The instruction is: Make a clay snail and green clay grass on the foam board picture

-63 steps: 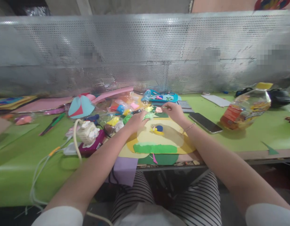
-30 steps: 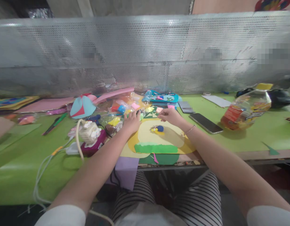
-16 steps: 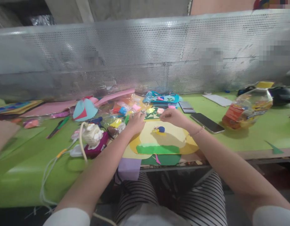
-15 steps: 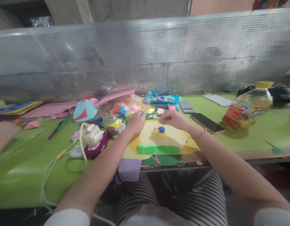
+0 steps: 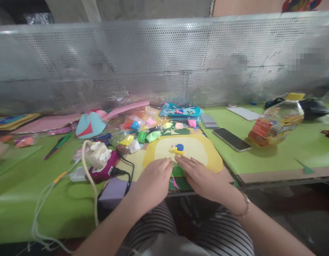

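Note:
A small clay figure, blue on top with a yellow base, sits on a yellow paper sheet with a paler cream middle. Just in front of it, both hands rest over the sheet's near part, palms down. My left hand has its fingers stretched forward, fingertips near the figure's front left. Opposite it, my right hand lies with fingers extended and slightly apart, fingertips close below the figure. Neither hand shows anything held. A green paper strip is partly covered by the hands. Dark green paper shows under the near edge.
Bagged clay lumps, among them a green one, lie behind and left. A power strip with plugs and cables is at left. A phone and a tilted bottle stand right. A perforated metal partition runs behind.
Both hands have come back towards me, from beside the clay bags and behind the figure to the sheet's near edge. The clay figure stays on the sheet.

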{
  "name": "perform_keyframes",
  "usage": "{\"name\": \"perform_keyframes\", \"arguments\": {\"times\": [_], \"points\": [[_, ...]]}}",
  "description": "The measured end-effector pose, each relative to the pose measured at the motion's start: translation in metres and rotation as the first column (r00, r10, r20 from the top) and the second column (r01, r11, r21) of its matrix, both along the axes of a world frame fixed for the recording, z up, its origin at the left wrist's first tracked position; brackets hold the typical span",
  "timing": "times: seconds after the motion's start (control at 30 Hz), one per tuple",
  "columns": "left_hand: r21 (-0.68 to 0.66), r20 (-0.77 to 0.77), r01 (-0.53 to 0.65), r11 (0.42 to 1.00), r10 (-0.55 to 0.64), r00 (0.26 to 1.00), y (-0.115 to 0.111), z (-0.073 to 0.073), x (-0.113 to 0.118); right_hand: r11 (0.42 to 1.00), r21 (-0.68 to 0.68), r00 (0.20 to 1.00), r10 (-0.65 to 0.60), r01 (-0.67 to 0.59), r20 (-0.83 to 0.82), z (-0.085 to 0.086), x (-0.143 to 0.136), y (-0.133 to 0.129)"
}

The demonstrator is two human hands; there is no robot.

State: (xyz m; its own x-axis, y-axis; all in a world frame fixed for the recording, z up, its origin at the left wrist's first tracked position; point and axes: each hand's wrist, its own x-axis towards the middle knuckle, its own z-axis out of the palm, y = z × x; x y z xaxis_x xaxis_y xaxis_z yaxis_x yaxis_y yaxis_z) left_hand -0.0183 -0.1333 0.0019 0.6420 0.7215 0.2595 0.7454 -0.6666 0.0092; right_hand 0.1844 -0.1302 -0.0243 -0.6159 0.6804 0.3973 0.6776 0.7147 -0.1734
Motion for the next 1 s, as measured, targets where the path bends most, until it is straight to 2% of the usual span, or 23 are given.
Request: {"name": "perform_keyframes", "arguments": {"times": [0.13, 0.27, 0.4, 0.53, 0.7, 1.0], "points": [[0.057, 0.112, -0.14, 0.989, 0.133, 0.985, -0.012, -0.023, 0.003, 0.998, -0.005, 0.997, -0.064, 0.063, -0.038, 0.0, -0.004, -0.01], [0.005, 0.169, -0.191, 0.982, 0.187, 0.968, -0.012, -0.032, 0.004, 0.993, -0.033, 0.993, -0.115, 0.115, -0.005, -0.005, -0.019, -0.021], [0.021, 0.147, -0.208, 0.978, 0.203, 0.968, -0.013, -0.036, 0.007, 0.984, -0.014, 0.984, -0.179, 0.179, 0.0, -0.011, -0.027, -0.024], [0.051, 0.144, -0.22, 0.974, 0.211, 0.967, -0.014, -0.04, 0.01, 0.981, 0.005, 0.981, -0.192, 0.192, 0.015, -0.014, -0.029, -0.026], [0.084, 0.122, -0.22, 0.972, 0.209, 0.97, -0.016, -0.043, 0.011, 0.975, 0.027, 0.975, -0.221, 0.22, 0.033, -0.013, -0.036, -0.032], [0.063, 0.082, -0.204, 0.977, 0.199, 0.977, -0.015, -0.04, 0.009, 0.969, 0.054, 0.964, -0.246, 0.241, 0.106, -0.006, -0.049, -0.03]]}}
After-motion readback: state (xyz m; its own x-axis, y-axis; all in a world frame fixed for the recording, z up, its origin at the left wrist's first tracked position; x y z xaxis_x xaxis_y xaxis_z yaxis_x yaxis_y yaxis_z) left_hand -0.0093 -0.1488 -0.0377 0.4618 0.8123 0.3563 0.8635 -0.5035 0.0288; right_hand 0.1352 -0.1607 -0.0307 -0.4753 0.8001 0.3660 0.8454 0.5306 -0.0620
